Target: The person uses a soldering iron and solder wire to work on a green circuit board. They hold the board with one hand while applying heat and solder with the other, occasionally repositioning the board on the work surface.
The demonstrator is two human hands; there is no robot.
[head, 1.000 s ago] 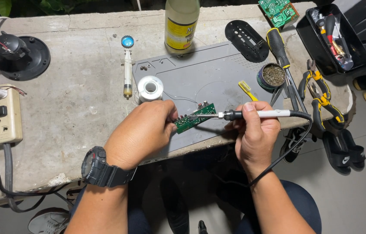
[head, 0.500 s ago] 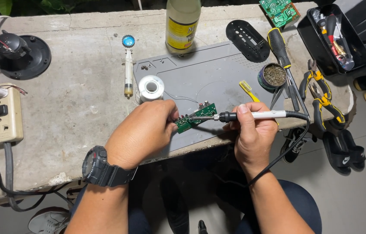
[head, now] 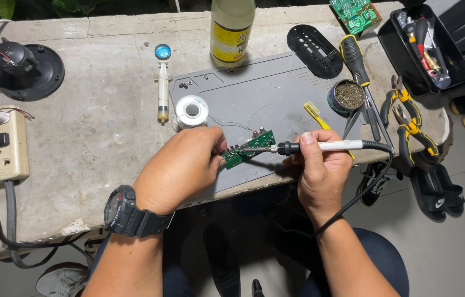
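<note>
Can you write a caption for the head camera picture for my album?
Left hand steadies a small green circuit board on a grey work mat while right hand touches a white-handled soldering iron to it.

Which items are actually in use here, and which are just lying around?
In use:
left hand holding green board
right hand holding soldering iron, tip at the board
grey mat under the work

Lying about:
solder spool
syringe
bottle
screwdriver
pliers
toolbox
power strip

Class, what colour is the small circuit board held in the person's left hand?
Green; the small circuit board shows clearly in the head view, pinched by the left hand.
</note>
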